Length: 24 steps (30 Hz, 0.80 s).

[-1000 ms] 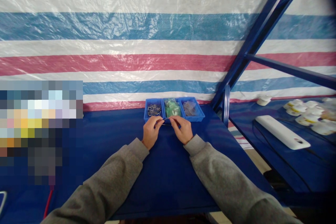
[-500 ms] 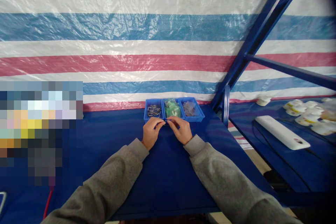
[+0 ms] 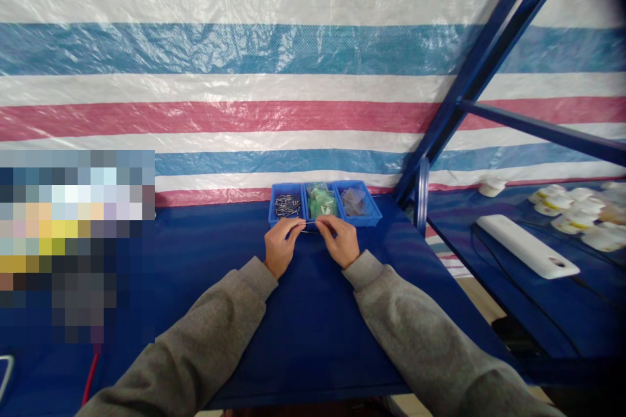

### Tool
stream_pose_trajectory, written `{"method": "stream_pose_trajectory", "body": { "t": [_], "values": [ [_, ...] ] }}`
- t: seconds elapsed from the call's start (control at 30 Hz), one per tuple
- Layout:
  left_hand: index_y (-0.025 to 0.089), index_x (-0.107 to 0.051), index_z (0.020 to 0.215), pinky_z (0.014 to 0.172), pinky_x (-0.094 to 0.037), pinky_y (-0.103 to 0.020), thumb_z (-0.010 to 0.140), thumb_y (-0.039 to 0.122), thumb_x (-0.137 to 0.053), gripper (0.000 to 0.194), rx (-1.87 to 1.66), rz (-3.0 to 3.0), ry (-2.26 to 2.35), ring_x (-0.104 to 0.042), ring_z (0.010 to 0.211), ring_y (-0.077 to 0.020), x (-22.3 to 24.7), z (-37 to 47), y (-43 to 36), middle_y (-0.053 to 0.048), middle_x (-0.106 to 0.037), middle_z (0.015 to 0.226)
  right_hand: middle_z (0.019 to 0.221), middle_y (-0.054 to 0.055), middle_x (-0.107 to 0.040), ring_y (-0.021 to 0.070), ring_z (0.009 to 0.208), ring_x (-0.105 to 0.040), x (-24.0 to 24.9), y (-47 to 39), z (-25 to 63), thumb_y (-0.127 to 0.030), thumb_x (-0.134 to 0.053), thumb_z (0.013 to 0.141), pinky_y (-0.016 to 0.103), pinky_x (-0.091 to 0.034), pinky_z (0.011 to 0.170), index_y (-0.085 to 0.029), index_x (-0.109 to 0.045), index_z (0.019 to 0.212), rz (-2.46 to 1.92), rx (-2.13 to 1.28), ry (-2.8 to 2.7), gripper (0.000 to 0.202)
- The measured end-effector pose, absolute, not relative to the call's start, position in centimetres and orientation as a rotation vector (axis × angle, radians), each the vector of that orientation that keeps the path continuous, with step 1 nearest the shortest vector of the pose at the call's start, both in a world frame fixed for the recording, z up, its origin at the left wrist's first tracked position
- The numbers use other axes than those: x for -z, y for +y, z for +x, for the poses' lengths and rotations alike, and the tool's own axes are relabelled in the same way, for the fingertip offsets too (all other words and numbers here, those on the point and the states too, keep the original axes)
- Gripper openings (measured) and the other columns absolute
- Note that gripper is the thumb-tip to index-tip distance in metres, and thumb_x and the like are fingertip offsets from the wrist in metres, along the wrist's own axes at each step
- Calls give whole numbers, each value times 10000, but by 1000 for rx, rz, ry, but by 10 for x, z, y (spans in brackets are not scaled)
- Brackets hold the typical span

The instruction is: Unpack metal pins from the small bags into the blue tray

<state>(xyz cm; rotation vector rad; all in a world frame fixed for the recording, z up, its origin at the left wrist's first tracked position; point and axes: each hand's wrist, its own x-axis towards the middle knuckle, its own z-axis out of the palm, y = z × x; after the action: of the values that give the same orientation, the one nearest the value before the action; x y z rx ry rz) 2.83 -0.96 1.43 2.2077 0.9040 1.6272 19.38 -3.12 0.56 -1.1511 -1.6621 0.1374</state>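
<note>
Left fingers (image 3: 297, 224) and right fingers (image 3: 323, 222) have parted slightly — pinching one thin strip (image 3: 310, 222), long axis left-to-right.

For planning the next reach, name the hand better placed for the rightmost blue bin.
Probably the right hand: it is nearer that blue bin, while the left hand is nearer the metal pieces. Both seem to pinch a thin strip.

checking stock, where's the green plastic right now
In the head view, the green plastic is in the middle blue bin, just beyond the right hand, with metal pieces left and clear plastic right.
</note>
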Motion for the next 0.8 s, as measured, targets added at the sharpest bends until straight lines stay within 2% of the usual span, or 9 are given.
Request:
{"method": "stream_pose_trajectory", "body": {
  "t": [0.3,0.53,0.8],
  "values": [
    [175,-675,847,717,-485,-254,870,275,-562,153,-1556,2214,997,-631,733,-136,-11,27,-8,-29,-686,797,821,51,-688,159,703,-636,-7,-32,193,-318,-498,898,273,-505,680,-188,-646,927,-1131,-157,-1675,199],
    [159,-651,751,619,-435,-235,882,299,-541,221,-1498,2245,1073,-568,618,-110,-13,26,-9,-6,-628,673,814,50,-684,167,743,-640,-8,-32,192,-304,-491,906,277,-501,717,-190,-638,864,-1105,-142,-1699,191],
    [171,-648,866,682,-467,-250,868,264,-565,124,-1527,2228,949,-590,706,-125,-17,27,-11,-31,-665,805,764,51,-675,168,715,-633,-8,-30,193,-310,-483,910,277,-497,702,-193,-634,815,-1110,-100,-1705,214]
  ]
}}
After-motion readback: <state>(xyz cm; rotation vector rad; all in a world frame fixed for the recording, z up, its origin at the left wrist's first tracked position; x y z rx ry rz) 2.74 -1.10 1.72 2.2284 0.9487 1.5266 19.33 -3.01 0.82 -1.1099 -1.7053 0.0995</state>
